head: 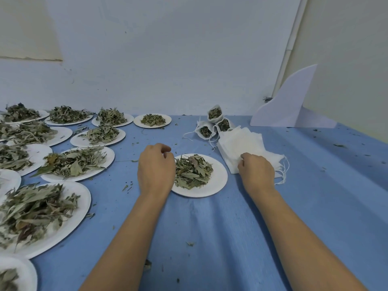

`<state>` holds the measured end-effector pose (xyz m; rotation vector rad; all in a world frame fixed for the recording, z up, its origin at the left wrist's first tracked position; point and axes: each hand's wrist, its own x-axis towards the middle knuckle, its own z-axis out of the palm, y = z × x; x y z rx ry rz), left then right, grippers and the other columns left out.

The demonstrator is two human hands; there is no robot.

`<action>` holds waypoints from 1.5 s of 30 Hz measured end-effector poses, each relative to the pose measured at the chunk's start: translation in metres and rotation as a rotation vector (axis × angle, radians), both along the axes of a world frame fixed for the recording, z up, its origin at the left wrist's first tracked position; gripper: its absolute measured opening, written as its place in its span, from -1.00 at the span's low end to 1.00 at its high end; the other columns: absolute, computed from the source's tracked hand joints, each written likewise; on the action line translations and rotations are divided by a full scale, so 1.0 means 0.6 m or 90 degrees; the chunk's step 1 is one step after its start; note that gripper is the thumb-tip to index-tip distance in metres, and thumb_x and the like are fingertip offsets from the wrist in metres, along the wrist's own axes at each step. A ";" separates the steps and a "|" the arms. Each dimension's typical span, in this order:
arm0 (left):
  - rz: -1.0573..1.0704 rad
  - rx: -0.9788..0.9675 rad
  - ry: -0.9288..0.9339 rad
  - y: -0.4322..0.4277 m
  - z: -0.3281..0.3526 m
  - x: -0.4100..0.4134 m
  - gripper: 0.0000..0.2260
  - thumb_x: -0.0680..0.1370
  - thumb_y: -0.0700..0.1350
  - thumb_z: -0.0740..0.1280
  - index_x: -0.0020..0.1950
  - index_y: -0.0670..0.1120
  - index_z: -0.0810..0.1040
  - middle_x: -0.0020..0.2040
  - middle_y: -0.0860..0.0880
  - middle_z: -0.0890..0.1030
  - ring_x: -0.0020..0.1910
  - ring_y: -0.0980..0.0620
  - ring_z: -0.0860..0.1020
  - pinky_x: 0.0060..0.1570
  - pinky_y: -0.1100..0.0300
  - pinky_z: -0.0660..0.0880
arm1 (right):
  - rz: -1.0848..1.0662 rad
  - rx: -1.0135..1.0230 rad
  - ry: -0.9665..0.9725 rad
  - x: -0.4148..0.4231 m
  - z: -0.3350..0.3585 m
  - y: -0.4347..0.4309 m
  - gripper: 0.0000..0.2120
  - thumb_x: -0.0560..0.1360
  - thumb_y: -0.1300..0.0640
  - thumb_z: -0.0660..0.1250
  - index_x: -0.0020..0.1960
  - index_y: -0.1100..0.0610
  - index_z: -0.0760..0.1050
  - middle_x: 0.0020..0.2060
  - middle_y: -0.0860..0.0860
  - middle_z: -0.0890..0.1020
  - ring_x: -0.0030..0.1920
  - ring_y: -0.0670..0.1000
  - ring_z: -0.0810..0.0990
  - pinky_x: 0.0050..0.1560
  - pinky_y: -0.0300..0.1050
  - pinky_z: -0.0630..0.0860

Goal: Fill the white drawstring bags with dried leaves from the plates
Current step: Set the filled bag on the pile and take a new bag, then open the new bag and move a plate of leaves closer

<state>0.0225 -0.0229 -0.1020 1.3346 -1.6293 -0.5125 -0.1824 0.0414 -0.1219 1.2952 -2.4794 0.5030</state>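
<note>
1. Plates of dried leaves [83, 203], left side: about a dozen white round plates in close rows, each heaped with grey-green leaves. Those at the left edge and the bottom corner are cut off by the frame.
2. Blue table cover [210, 238]: wrinkled, strewn with leaf crumbs [190, 243].
3. Left hand [156, 169]: back upward, fingers curled, lying over the left rim of the centre plate. The hand's own back hides the fingertips, so I cannot tell whether they grasp the rim, the leaves, or nothing.
4. Centre plate [218, 181]: apart from the rows, between the two hands. It carries a heap of dried leaves [192, 173]; its left rim is covered by the left hand.
5. Filled bags [214, 114]: three small white bags, mouths open with leaves showing, grouped at the far side just beyond the stack, strings trailing on the cover.
6. Stack of empty white drawstring bags [241, 143]: flat, fanned, right of the centre plate; loose drawstrings [283, 171] hang off its right edge. The near corner is hidden by the right hand.
7. Right hand [257, 173]: back upward, thumb and forefinger curled onto the top of the stack, pinching the cloth.
8. White curved board [287, 108]: upright in the far right corner, against the pale wall [168, 59].
</note>
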 end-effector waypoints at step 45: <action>-0.154 0.159 0.645 0.005 0.057 -0.003 -0.81 0.59 -0.20 0.28 -0.23 -0.11 0.54 -0.37 0.00 0.48 -0.46 0.17 0.44 -0.36 0.35 0.50 | 0.412 -0.497 -1.126 0.130 0.117 -0.036 -0.86 0.60 0.24 0.21 0.10 0.25 0.49 -0.09 0.09 0.66 -0.12 -0.01 0.69 -0.08 -0.18 0.63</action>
